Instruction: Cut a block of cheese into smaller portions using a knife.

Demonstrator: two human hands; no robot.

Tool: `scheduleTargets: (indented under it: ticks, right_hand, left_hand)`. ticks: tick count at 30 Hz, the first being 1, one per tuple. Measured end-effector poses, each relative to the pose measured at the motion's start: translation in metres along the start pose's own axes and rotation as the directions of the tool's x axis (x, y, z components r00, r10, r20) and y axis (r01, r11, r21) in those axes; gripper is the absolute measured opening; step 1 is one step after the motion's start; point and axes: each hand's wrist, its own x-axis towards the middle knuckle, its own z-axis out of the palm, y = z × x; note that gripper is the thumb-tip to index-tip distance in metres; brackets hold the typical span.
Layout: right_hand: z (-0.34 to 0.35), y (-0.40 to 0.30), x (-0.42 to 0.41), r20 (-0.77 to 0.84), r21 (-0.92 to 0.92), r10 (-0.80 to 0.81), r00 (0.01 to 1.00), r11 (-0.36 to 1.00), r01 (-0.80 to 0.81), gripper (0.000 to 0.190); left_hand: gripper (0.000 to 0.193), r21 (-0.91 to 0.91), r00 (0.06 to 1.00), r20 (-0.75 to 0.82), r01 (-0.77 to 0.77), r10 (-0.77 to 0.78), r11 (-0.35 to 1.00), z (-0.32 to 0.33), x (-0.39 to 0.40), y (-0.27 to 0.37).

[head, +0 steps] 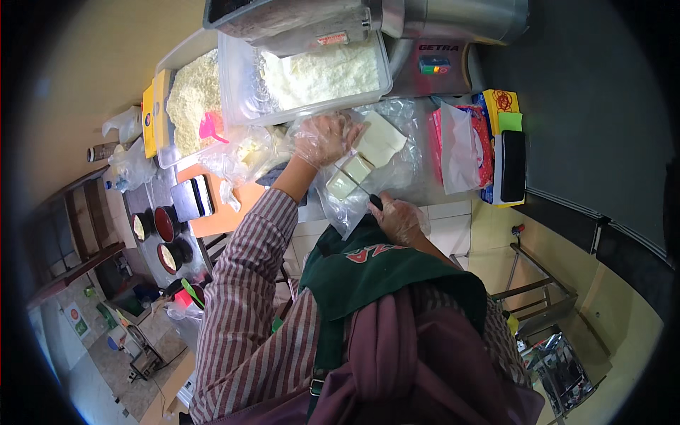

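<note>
My right hand (399, 219), in a clear plastic glove, grips the black handle of a knife (376, 202). Its thin blade lies across a pale block, possibly cheese (342, 186), dividing it into two parts. My left hand (325, 139), also gloved in clear plastic, is at the far end of the block, beside a flat white sheet or slab (380, 139). Its fingertips are partly hidden, so its grip is unclear. Clear plastic sheeting (340, 212) lies beneath the block and drapes over the table's near edge.
Beyond my hands stand a clear tub of white shreds (319, 79) and another tub (194, 101) with a pink scoop (212, 127), under a metal machine (435, 69). A tissue pack (462, 146) and a phone (513, 166) lie right. Left are a scale (188, 199) and several bowls (168, 223).
</note>
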Motion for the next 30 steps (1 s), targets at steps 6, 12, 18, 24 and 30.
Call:
scheduleTargets:
  ticks: [6, 12, 18, 24, 30]
  right_hand:
    - [0.015, 0.022, 0.007, -0.034, 0.022, -0.082, 0.996, 0.996, 0.083, 0.036]
    - [0.002, 0.021, 0.014, 0.101, 0.032, -0.011, 0.995, 0.999, 0.008, 0.036]
    - [-0.010, 0.015, 0.013, 0.290, 0.068, 0.069, 0.954, 0.993, -0.092, 0.034]
    - [-0.006, 0.019, 0.017, 0.326, 0.166, 0.035, 0.945, 0.982, -0.094, 0.035]
    - [-0.011, 0.020, 0.026, 0.447, 0.063, 0.087, 0.890, 0.990, -0.128, 0.046]
  left_hand:
    - [0.042, -0.162, 0.989, 0.149, 0.034, -0.009, 0.986, -0.019, 0.000, -0.005]
    - [0.041, 0.070, 0.989, 0.145, 0.022, -0.032, 0.997, -0.015, -0.008, -0.012]
    - [0.036, -0.097, 0.986, 0.167, 0.046, -0.029, 0.994, -0.015, -0.006, -0.011]
    - [0.031, -0.072, 0.973, 0.231, 0.013, 0.004, 0.997, 0.008, -0.010, -0.026]
    - [0.032, -0.154, 0.939, 0.343, 0.092, -0.034, 0.984, -0.010, 0.007, -0.012]
